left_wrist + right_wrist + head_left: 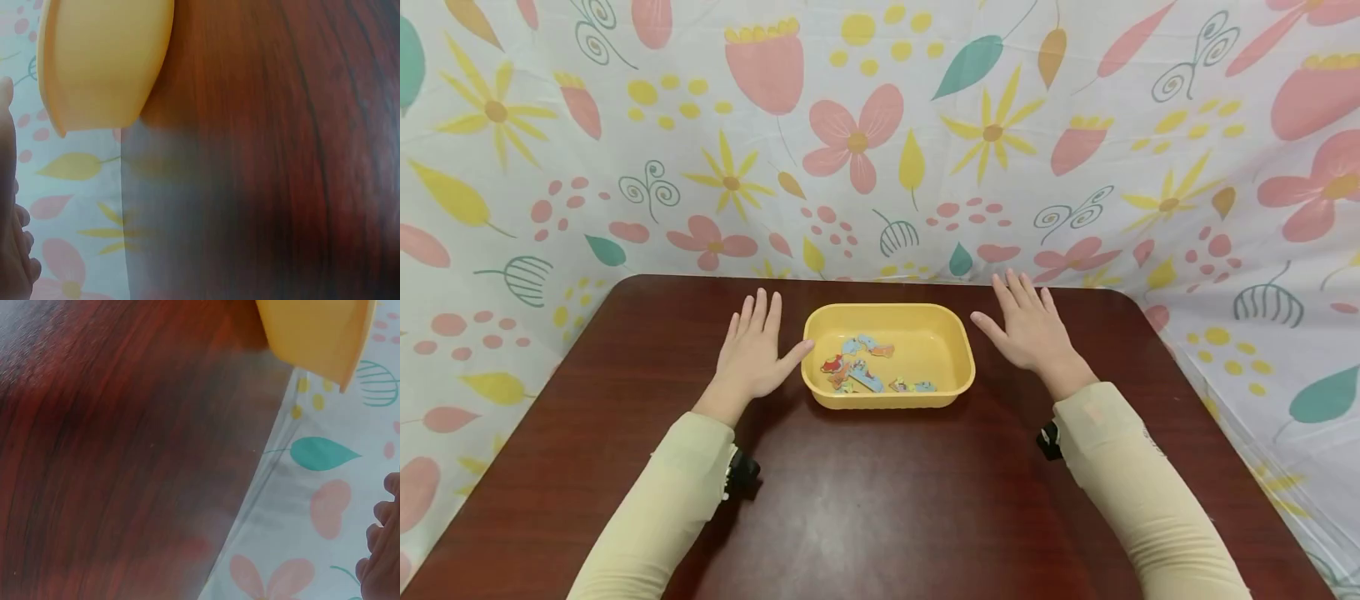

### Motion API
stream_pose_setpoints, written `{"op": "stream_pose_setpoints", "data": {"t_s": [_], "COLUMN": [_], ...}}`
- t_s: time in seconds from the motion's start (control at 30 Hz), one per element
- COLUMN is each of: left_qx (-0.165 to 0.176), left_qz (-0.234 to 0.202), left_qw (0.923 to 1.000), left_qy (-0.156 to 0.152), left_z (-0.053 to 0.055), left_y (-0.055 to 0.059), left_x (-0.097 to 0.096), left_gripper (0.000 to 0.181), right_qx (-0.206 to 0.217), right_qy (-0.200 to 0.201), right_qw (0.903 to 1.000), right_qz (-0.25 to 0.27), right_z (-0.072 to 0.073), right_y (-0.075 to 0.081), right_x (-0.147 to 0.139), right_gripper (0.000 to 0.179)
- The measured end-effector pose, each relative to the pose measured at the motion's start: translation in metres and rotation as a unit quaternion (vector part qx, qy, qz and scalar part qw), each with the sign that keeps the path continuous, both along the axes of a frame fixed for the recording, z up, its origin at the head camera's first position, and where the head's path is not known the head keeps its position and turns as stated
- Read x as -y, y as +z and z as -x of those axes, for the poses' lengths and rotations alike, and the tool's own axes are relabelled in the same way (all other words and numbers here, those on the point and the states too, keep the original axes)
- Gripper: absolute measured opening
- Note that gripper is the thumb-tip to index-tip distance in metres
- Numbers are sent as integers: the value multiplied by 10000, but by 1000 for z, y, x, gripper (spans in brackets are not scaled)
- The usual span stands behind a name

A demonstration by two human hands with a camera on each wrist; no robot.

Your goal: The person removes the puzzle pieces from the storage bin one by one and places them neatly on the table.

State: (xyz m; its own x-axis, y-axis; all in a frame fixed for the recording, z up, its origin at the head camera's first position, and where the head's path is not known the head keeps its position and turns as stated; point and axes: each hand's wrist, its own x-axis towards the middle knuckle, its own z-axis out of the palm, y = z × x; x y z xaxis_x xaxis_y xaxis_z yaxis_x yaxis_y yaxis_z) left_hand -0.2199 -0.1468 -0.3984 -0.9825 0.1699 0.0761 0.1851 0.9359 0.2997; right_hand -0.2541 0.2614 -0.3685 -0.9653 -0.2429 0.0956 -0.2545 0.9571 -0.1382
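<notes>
Fingers point(772, 315) straight on both hands; yellow plastic tub point(925, 354) between them.
Head view: left hand point(748, 358) at the tub's left end, fingers slightly apart, thumb out at the rim, contact unclear; right hand point(1030, 332) just beyond the right end, apart from it, fingers slightly spread. Tub on dark red-brown tabletop point(880, 500), small cartoon cut-outs point(867, 380) inside, mostly left half and near wall, some overlapping. Floral cloth point(850, 217) behind. Left wrist view: tub end at upper left; hand cropped at left edge, nothing seen in its fingers. Right wrist view: tub end at upper right; fingers partly visible at right edge, grasping nothing visible.
</notes>
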Motion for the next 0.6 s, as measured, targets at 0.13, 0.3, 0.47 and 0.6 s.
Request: {"op": "stream_pose_setpoints", "data": {"t_s": [0.13,0.3,0.47,0.6], "left_qx": [40,159,259,505], "left_qz": [-182,-480,-1077,-1670], "left_qw": [9998,9987,9937,9844], "left_qy": [-3,-44,-165,-246], "left_z": [0,0,1,3], "left_y": [-1,-3,-6,-9], "left_x": [-4,-7,-10,-13], "left_gripper": [94,93,87,79], "right_qx": [102,322,388,537], "right_qy": [37,181,310,372], "right_qw": [9998,9981,9963,9938], "right_qz": [188,503,698,900], "right_z": [-1,-1,-2,-5], "right_y": [4,6,4,3], "right_x": [4,11,19,26], "right_gripper": [86,82,77,72]}}
